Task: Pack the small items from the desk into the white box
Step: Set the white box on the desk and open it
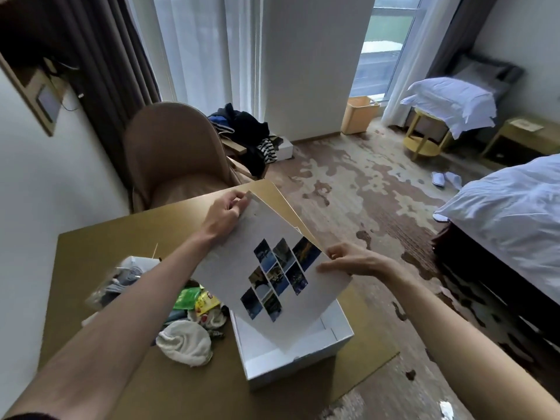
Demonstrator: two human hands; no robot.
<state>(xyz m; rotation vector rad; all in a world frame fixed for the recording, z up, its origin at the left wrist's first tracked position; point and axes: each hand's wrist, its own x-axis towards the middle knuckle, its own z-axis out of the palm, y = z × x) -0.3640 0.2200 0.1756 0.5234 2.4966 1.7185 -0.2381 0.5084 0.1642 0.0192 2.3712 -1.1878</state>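
Over the open white box (288,371) on the desk (91,253), we hold a photo-tiled white sheet (236,253) tilted. Our left hand (225,209) pinches its far corner and our right hand (351,262) pinches its right edge. The small items (206,301) lie just left of the box.

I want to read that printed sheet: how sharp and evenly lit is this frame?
Head view: soft daylight from the window, no glare on the white sheet; its photo tiles are slightly blurred, details unreadable; wide-angle lens bends the edge of the desk.
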